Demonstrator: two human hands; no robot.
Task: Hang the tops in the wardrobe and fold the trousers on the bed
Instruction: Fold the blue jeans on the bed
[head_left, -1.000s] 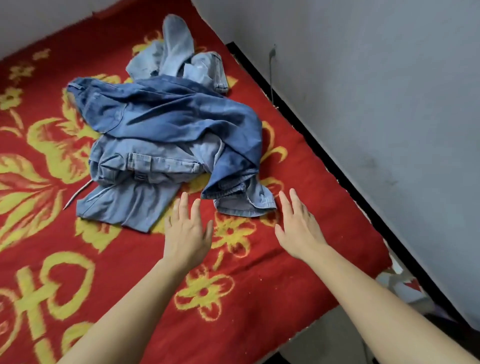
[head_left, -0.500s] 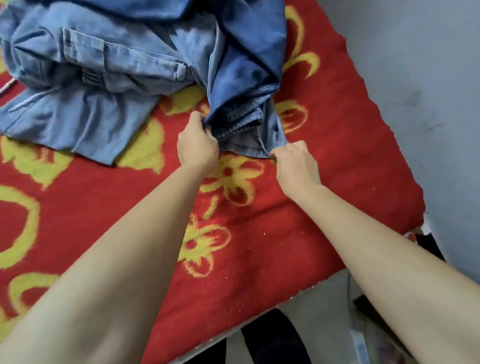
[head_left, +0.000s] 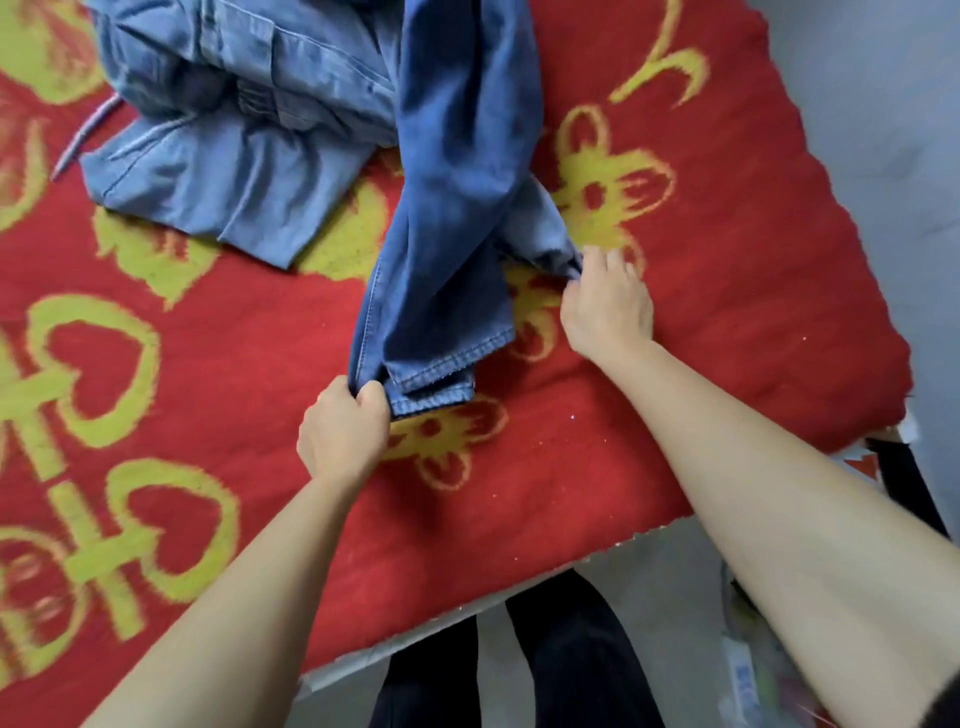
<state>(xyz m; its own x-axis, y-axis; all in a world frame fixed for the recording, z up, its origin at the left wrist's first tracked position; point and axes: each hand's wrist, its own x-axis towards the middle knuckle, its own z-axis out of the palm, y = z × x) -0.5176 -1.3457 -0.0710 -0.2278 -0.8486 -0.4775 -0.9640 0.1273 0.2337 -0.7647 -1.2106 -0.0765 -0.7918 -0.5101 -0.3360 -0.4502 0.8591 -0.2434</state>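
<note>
Trousers, dark denim, ctr frame on red bed. Gripped at hem corner w/ L hand; pinched at other leg's edge w/ R hand. Lighter denim heap upper left.

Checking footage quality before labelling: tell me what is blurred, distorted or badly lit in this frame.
Head view: motion blur smears the yellow pattern of the red blanket at left; the wide-angle lens bows its edges; light is soft, no glare; the left hand and right hand gripping the dark jeans look fairly sharp.
</note>
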